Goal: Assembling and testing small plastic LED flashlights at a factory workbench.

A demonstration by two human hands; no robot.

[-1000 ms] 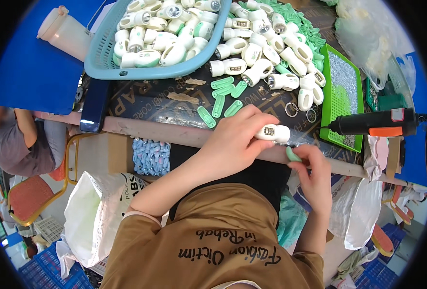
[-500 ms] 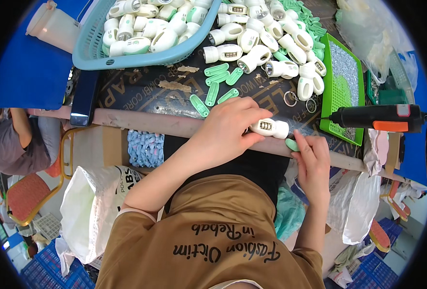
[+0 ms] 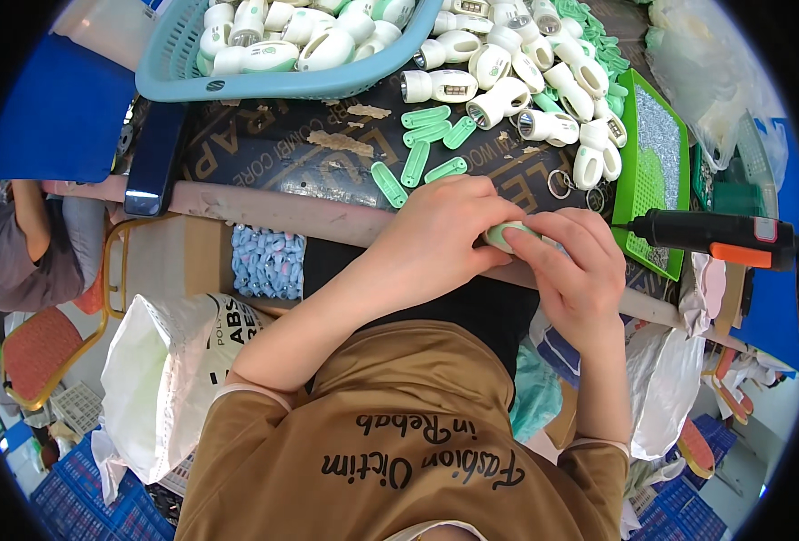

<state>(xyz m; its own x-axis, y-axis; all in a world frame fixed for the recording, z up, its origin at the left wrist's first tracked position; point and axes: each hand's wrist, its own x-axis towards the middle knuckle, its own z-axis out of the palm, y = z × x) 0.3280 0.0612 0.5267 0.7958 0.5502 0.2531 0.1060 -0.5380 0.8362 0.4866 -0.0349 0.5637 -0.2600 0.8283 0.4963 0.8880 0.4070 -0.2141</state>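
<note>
My left hand (image 3: pixel 442 233) is closed around a small white flashlight, most of which its fingers now hide. My right hand (image 3: pixel 581 270) meets it from the right, thumb and fingers closed on a light green oval cover (image 3: pixel 500 236) that lies against the flashlight. Both hands are just above the table's front edge. Beyond my left hand lie several loose green covers (image 3: pixel 415 162). Further back is a heap of white flashlights (image 3: pixel 500 99), some with an uncovered slot in the side.
A blue basket (image 3: pixel 264 86) full of flashlights stands at the back left. Right of the heap is a bright green tray (image 3: pixel 629 180) with small metal parts. A black-and-orange electric screwdriver (image 3: pixel 710 233) juts in at right. Metal rings (image 3: pixel 559 184) lie beside the tray.
My right hand has moved left and up, bringing the green cover from beside the flashlight onto it. The flashlight is now mostly hidden by my fingers. The whole view has shifted slightly.
</note>
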